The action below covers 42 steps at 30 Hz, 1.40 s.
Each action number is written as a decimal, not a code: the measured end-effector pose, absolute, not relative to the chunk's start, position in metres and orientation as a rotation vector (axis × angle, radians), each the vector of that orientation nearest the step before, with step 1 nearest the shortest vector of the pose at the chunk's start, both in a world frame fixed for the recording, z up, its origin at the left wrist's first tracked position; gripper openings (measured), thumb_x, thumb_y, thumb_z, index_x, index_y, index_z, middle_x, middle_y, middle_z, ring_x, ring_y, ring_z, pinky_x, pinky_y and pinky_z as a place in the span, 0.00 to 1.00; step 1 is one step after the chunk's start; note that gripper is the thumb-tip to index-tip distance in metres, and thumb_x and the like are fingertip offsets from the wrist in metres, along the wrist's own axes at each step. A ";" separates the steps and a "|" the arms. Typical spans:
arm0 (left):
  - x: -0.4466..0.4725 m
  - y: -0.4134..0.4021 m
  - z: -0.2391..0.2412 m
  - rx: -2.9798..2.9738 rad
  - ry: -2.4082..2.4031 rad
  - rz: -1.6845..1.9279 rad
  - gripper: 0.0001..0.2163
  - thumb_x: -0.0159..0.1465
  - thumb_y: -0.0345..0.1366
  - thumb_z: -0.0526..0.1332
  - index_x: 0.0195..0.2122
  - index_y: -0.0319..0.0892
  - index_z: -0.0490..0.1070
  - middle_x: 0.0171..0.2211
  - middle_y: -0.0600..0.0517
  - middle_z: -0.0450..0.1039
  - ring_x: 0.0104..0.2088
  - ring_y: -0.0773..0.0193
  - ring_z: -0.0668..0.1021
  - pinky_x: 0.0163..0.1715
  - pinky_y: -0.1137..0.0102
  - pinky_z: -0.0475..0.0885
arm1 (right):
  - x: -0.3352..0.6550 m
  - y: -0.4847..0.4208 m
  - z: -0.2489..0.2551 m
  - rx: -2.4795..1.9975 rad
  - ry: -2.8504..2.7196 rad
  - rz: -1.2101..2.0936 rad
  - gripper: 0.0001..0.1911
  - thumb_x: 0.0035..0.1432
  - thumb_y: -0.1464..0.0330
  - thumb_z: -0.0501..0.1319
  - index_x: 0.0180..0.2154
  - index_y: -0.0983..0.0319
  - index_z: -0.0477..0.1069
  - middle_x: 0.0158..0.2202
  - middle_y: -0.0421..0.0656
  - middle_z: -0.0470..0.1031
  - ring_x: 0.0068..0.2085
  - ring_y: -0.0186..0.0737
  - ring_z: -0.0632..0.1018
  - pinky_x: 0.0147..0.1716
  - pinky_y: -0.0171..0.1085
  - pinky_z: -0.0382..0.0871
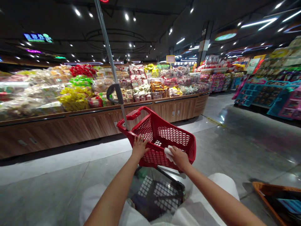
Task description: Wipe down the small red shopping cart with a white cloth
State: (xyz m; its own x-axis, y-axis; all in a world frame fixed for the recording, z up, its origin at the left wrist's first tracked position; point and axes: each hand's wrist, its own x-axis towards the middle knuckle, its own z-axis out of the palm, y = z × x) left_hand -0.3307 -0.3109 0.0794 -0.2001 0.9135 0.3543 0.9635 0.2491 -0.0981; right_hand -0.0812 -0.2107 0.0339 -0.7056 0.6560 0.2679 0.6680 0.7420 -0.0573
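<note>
A red plastic shopping cart [175,133] with a perforated basket stands in front of me. My left hand [140,147] grips the near rim by the handle end, its fingers laid over the edge. In my right hand [180,157] is a crumpled white wipe [168,152], pressed against the near side of the basket; cloth or paper, I cannot tell. The basket's visible inside holds no goods. A grey pole with a dark grey loop grip [115,93] rises at the cart's handle end.
Behind the cart runs a long wood-panelled display counter [162,110] heaped with packaged snacks. Blue and pink racks [254,92] stand to the right. An orange-rimmed container [263,191] sits on the floor at lower right. My knees flank the cart's dark wheeled frame [168,175].
</note>
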 end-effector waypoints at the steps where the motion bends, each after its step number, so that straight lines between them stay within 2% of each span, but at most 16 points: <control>1: -0.329 -0.311 0.079 -1.727 -2.191 -0.220 0.26 0.56 0.45 0.64 0.56 0.48 0.65 0.57 0.44 0.63 0.62 0.44 0.57 0.63 0.47 0.44 | -0.061 -0.207 0.028 -1.068 -2.653 -0.073 0.21 0.60 0.73 0.53 0.54 0.54 0.62 0.53 0.47 0.69 0.40 0.42 0.75 0.32 0.36 0.66; 4: -0.323 -0.308 0.076 -1.720 -2.198 -0.259 0.26 0.56 0.45 0.65 0.55 0.48 0.66 0.57 0.44 0.63 0.63 0.43 0.56 0.63 0.46 0.42 | -0.019 -0.197 0.012 -1.030 -2.597 -0.117 0.21 0.59 0.74 0.54 0.54 0.55 0.64 0.54 0.47 0.68 0.44 0.44 0.74 0.41 0.40 0.67; 6: -0.321 -0.305 0.074 -1.709 -2.210 -0.297 0.25 0.55 0.46 0.65 0.54 0.48 0.67 0.57 0.44 0.64 0.63 0.43 0.55 0.63 0.45 0.41 | -0.013 -0.194 0.008 -0.996 -2.549 -0.149 0.21 0.58 0.75 0.54 0.53 0.57 0.65 0.54 0.48 0.68 0.48 0.47 0.72 0.49 0.45 0.64; 8: -0.319 -0.302 0.074 -1.690 -2.227 -0.331 0.25 0.55 0.47 0.64 0.53 0.47 0.67 0.56 0.43 0.64 0.63 0.41 0.54 0.62 0.44 0.41 | -0.026 -0.195 0.010 -0.995 -2.533 -0.149 0.19 0.59 0.75 0.53 0.51 0.59 0.67 0.53 0.49 0.69 0.50 0.48 0.70 0.51 0.46 0.62; 14: -0.320 -0.296 0.077 -1.584 -2.252 -0.256 0.21 0.56 0.47 0.64 0.48 0.43 0.71 0.54 0.41 0.66 0.61 0.41 0.58 0.62 0.46 0.45 | -0.143 -0.216 0.043 -0.960 -2.617 -0.057 0.18 0.62 0.74 0.50 0.53 0.61 0.62 0.50 0.51 0.69 0.46 0.42 0.71 0.43 0.38 0.66; 19: -0.326 -0.300 0.078 -1.586 -2.212 -0.170 0.14 0.60 0.38 0.60 0.47 0.45 0.71 0.53 0.44 0.68 0.61 0.45 0.60 0.61 0.49 0.50 | -0.204 -0.230 0.059 -0.943 -2.607 -0.036 0.12 0.66 0.70 0.48 0.47 0.62 0.65 0.46 0.50 0.70 0.42 0.41 0.73 0.39 0.36 0.66; 22: -0.331 -0.308 0.077 -1.654 -2.157 -0.175 0.16 0.61 0.39 0.59 0.51 0.46 0.69 0.55 0.45 0.67 0.62 0.46 0.59 0.61 0.49 0.51 | -0.192 -0.229 0.060 -0.902 -2.652 -0.062 0.14 0.65 0.71 0.49 0.51 0.60 0.63 0.47 0.49 0.70 0.41 0.40 0.74 0.36 0.35 0.66; 26: -0.335 -0.321 0.075 -1.749 -2.113 -0.200 0.24 0.57 0.39 0.63 0.56 0.47 0.64 0.58 0.44 0.62 0.64 0.47 0.55 0.62 0.51 0.52 | -0.137 -0.220 0.052 -0.860 -2.720 -0.116 0.18 0.63 0.72 0.52 0.54 0.58 0.62 0.49 0.48 0.71 0.41 0.41 0.75 0.34 0.35 0.65; 29: -0.334 -0.326 0.074 -1.764 -2.121 -0.228 0.29 0.54 0.36 0.65 0.58 0.46 0.62 0.60 0.43 0.60 0.65 0.47 0.53 0.63 0.51 0.50 | -0.080 -0.208 0.035 -0.878 -2.678 -0.195 0.20 0.60 0.74 0.54 0.54 0.58 0.63 0.51 0.49 0.71 0.41 0.42 0.75 0.35 0.35 0.65; 34: -0.329 -0.324 0.075 -1.791 -2.133 -0.245 0.31 0.53 0.35 0.65 0.59 0.46 0.61 0.60 0.43 0.59 0.65 0.46 0.51 0.63 0.50 0.48 | -0.013 -0.190 0.003 -0.911 -2.523 -0.233 0.18 0.60 0.73 0.55 0.52 0.59 0.66 0.50 0.49 0.71 0.42 0.42 0.75 0.40 0.37 0.66; 37: -0.324 -0.317 0.077 -1.726 -2.193 -0.222 0.28 0.55 0.36 0.63 0.58 0.45 0.62 0.59 0.42 0.61 0.64 0.44 0.53 0.63 0.47 0.45 | -0.026 -0.191 0.004 -0.922 -2.504 -0.199 0.17 0.60 0.74 0.55 0.51 0.60 0.66 0.49 0.49 0.71 0.43 0.42 0.75 0.41 0.37 0.66; 42: -0.322 -0.310 0.083 -1.682 -2.250 -0.110 0.26 0.57 0.32 0.58 0.59 0.41 0.62 0.59 0.39 0.61 0.64 0.44 0.55 0.62 0.46 0.46 | -0.122 -0.212 0.036 -0.930 -2.589 -0.124 0.17 0.62 0.74 0.52 0.53 0.61 0.63 0.49 0.51 0.70 0.44 0.42 0.73 0.41 0.37 0.66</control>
